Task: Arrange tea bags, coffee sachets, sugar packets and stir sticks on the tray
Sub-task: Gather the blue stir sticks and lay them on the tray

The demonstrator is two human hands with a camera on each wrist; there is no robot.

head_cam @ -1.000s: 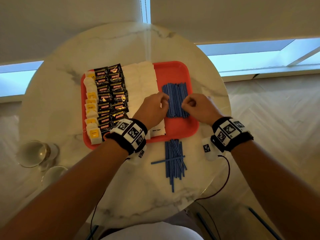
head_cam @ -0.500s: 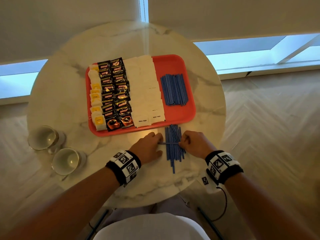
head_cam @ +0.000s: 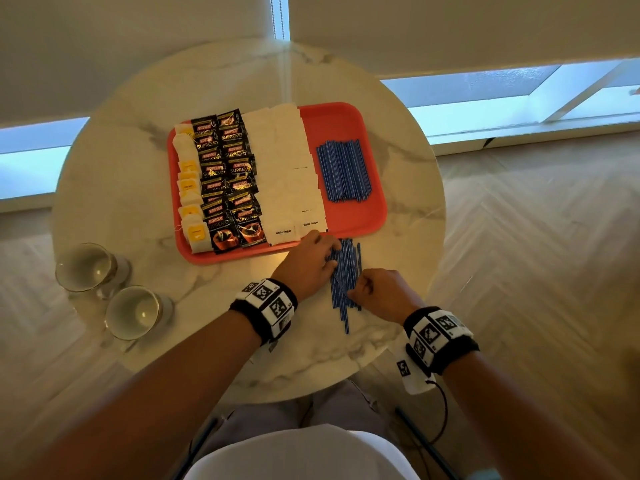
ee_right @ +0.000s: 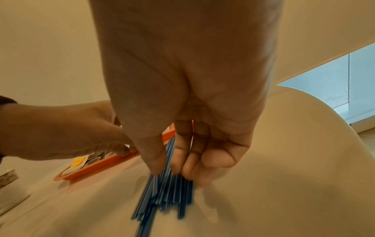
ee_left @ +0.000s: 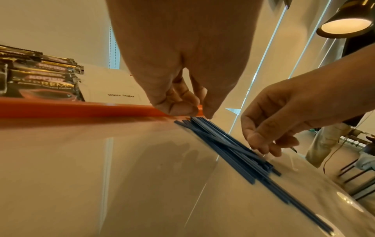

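A red tray [head_cam: 346,119] on the round marble table [head_cam: 131,188] holds a column of tea bags [head_cam: 189,188], black coffee sachets [head_cam: 228,181], white sugar packets [head_cam: 287,168] and a neat bundle of blue stir sticks [head_cam: 343,171]. More loose blue stir sticks [head_cam: 348,271] lie on the table just in front of the tray. My left hand [head_cam: 330,258] curls its thumb and fingers around their far ends by the tray rim [ee_left: 81,110]. My right hand [head_cam: 356,291] pinches the pile [ee_right: 168,189] nearer to me, thumb on one side and fingers on the other.
Two empty glasses [head_cam: 86,266] [head_cam: 133,311] stand at the table's left edge. The table's near edge runs close behind the loose sticks. A lit lamp [ee_left: 345,24] hangs to the right. Wooden floor surrounds the table.
Both hands left the stick bundle on the tray and came back to the loose pile on the table. The stick that lay crosswise now lies nearly in line with the others.
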